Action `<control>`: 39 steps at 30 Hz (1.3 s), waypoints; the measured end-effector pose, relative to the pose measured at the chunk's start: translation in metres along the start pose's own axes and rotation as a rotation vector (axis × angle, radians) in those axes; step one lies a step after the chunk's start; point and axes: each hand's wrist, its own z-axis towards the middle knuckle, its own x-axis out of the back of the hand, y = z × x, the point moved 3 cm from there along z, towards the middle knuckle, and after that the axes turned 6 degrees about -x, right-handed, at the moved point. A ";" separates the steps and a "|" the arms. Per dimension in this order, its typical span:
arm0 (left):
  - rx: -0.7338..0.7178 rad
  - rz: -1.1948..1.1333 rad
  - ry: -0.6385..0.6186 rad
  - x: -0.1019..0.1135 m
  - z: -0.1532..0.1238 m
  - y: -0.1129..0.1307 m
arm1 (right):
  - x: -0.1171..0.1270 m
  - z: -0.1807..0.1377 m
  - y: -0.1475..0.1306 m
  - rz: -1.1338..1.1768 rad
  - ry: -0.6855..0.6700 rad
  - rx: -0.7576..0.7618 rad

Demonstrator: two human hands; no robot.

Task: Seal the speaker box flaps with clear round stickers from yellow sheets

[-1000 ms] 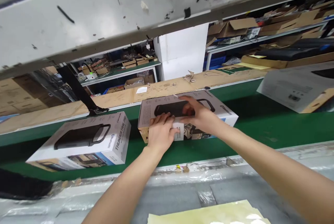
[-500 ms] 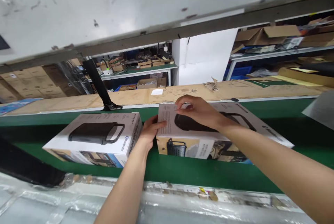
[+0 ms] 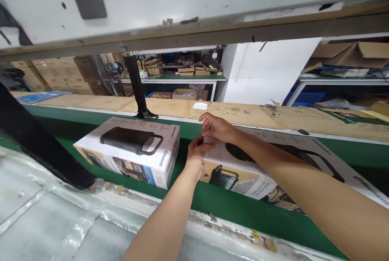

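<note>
On green conveyor belt [image 3: 231,208], at near-left corner of right-hand speaker box [image 3: 243,163]: left hand [image 3: 196,156] pressed against box's left end, fingers curled round the top corner, gripping it. Right hand [image 3: 217,128] laid on top face at far-left corner, fingertips bent down over the edge, thumb and fingers pinching there; whether pinching a flap or only the edge, cannot tell. Both forearms reaching in from lower right and bottom centre. Box lying flat, long side toward the viewer, printed with a black speaker and handle on top and a photo panel on the front. Just beside it to the left, apart by a narrow gap, second speaker box [image 3: 133,147] of the same kind, also flat on belt, turned slightly. Beyond belt, cardboard-covered bench [image 3: 243,113] with a small white slip [image 3: 200,106]. Black post [image 3: 138,88] standing at bench's near edge. Overhead, scuffed white beam [image 3: 194,5]. Nearest the viewer, plastic-wrapped grey worktop [image 3: 54,228].
</note>
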 end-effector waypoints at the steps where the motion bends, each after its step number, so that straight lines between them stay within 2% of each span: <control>1: -0.001 -0.001 -0.001 0.000 -0.001 0.001 | 0.001 0.001 0.004 -0.038 0.040 0.003; 4: 0.004 -0.004 0.001 0.001 -0.003 0.004 | 0.009 -0.004 0.015 -0.125 0.139 0.007; 6: 0.015 -0.001 0.017 0.003 -0.003 0.004 | 0.013 -0.012 0.015 -0.157 0.158 0.042; 10: -0.030 0.018 0.099 0.006 0.000 0.003 | 0.006 -0.027 -0.010 -0.419 -0.026 0.383; 12: -0.085 0.036 0.137 0.009 0.002 0.004 | -0.002 -0.027 -0.025 -0.615 -0.120 0.446; 16: -0.123 0.161 0.103 0.015 0.006 0.012 | -0.012 -0.020 -0.043 -0.731 -0.132 0.204; 19: -0.083 0.287 -0.076 0.014 0.008 0.019 | -0.010 -0.042 -0.039 -0.705 -0.011 -0.041; 20: -0.073 0.322 -0.147 0.013 0.009 0.021 | -0.008 -0.059 -0.038 -0.698 0.026 -0.112; 22: -0.067 0.384 -0.206 0.013 0.011 0.025 | -0.002 -0.109 -0.038 -0.690 0.077 -0.207; 25: -0.062 0.487 -0.169 0.014 0.014 0.033 | 0.007 -0.209 -0.052 -0.653 0.118 -0.207; 27: -0.071 0.645 -0.133 0.013 0.013 0.041 | 0.011 -0.277 -0.065 -0.579 0.130 -0.183; 29: -0.153 0.909 -0.055 0.005 0.007 0.054 | 0.012 -0.335 -0.076 -0.446 0.142 -0.186; 31: -0.341 1.136 0.026 -0.014 -0.009 0.069 | 0.003 -0.378 -0.085 -0.289 0.062 -0.198; 32: -0.450 1.201 0.012 -0.028 -0.023 0.075 | -0.004 -0.394 -0.089 -0.227 0.012 -0.212; 33: -0.539 1.221 -0.062 -0.045 -0.039 0.078 | -0.013 -0.407 -0.092 -0.187 -0.030 -0.237; 35: -0.613 1.220 -0.370 -0.078 -0.081 0.072 | -0.029 -0.424 -0.096 -0.168 -0.049 -0.294; 37: -0.520 1.249 -0.757 -0.100 -0.127 0.052 | -0.044 -0.433 -0.096 -0.191 -0.012 -0.338; 39: -0.350 1.351 -1.112 -0.103 -0.172 0.021 | -0.054 -0.438 -0.094 -0.216 0.036 -0.360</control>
